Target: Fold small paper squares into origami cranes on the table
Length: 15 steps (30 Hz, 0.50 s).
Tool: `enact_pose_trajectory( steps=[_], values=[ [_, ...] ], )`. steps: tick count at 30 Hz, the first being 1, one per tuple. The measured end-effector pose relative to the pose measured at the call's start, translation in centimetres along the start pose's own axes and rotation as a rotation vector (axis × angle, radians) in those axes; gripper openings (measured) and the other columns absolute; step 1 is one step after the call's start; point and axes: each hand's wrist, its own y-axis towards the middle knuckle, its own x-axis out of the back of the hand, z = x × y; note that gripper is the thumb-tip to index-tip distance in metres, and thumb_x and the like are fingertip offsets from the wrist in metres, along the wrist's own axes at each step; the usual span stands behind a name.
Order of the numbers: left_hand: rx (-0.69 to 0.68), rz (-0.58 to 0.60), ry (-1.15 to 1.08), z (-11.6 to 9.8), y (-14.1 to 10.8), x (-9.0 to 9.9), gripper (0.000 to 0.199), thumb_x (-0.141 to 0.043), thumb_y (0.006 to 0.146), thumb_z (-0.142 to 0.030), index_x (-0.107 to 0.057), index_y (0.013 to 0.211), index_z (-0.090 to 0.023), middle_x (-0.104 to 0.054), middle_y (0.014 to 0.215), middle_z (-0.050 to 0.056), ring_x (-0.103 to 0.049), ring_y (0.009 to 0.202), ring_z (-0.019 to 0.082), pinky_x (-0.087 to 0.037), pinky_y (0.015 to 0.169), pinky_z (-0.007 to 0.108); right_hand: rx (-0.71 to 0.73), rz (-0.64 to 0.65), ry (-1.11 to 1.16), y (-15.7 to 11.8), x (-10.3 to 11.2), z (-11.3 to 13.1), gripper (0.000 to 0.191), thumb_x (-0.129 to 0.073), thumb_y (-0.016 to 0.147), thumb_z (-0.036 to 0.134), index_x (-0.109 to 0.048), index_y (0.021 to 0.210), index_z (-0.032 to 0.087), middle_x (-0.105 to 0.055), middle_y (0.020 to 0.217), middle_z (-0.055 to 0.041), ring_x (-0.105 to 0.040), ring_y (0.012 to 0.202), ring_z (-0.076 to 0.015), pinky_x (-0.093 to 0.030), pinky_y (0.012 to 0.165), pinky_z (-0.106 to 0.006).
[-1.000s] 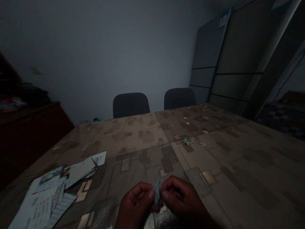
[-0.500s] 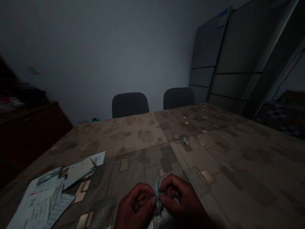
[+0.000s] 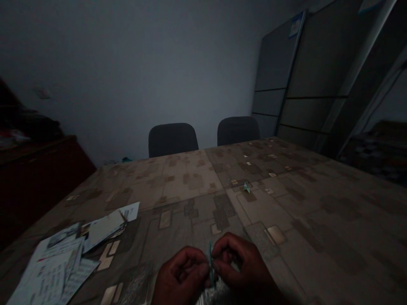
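Note:
Between my two hands, low in the middle of the head view, stands a small pale-green piece of folded paper (image 3: 211,258), seen nearly edge-on. My left hand (image 3: 186,273) pinches it from the left with thumb and curled fingers. From the right, my right hand (image 3: 237,264) grips it between thumb and forefinger. Both hands are just above the near edge of the table. Farther off, right of centre, a small folded green paper figure (image 3: 247,187) sits on the patterned tablecloth (image 3: 197,224).
Loose printed sheets and cards (image 3: 51,267) lie in a pile on the left of the table. Two dark chairs (image 3: 173,140) stand at the far edge before a pale wall. A dark cabinet (image 3: 311,76) rises on the right, and a reddish-brown sideboard (image 3: 44,173) stands at left.
The hands keep almost the same pinch on the folded paper, with only a slight shift. The view has moved very slightly; the objects on the table are where they were.

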Motion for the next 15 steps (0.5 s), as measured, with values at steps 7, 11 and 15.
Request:
enact_pose_trajectory(
  steps=[7,11,15],
  values=[
    [-0.010,0.009,-0.035,0.55,0.14,0.35,0.034,-0.089,0.048,-0.040,-0.066,0.059,-0.016,-0.060,0.044,-0.004,-0.050,0.042,0.009,-0.039,0.047,0.019,-0.038,0.011,0.009,-0.10,-0.07,0.24,0.014,-0.059,0.065,0.008,-0.062,0.074,0.018,-0.053,0.062,0.0032,-0.050,0.060,-0.0130,-0.038,0.057,-0.024],
    [-0.030,0.007,-0.005,0.24,0.00,0.16,0.036,-0.090,0.045,-0.038,-0.065,0.056,-0.016,-0.062,0.046,-0.002,-0.053,0.045,0.010,-0.040,0.048,0.019,0.027,-0.004,-0.072,-0.28,-0.04,0.55,0.014,-0.057,0.064,0.006,-0.062,0.072,0.018,-0.054,0.065,0.0028,-0.051,0.062,-0.0132,-0.038,0.059,-0.024],
    [-0.020,0.032,-0.031,0.11,0.04,0.13,0.034,-0.089,0.049,-0.038,-0.066,0.057,-0.015,-0.065,0.046,-0.001,-0.055,0.046,0.010,-0.041,0.049,0.019,0.040,0.009,-0.052,-0.27,-0.03,0.15,0.015,-0.057,0.064,0.007,-0.062,0.073,0.018,-0.054,0.064,0.0024,-0.051,0.061,-0.0134,-0.038,0.058,-0.024]
  ],
)
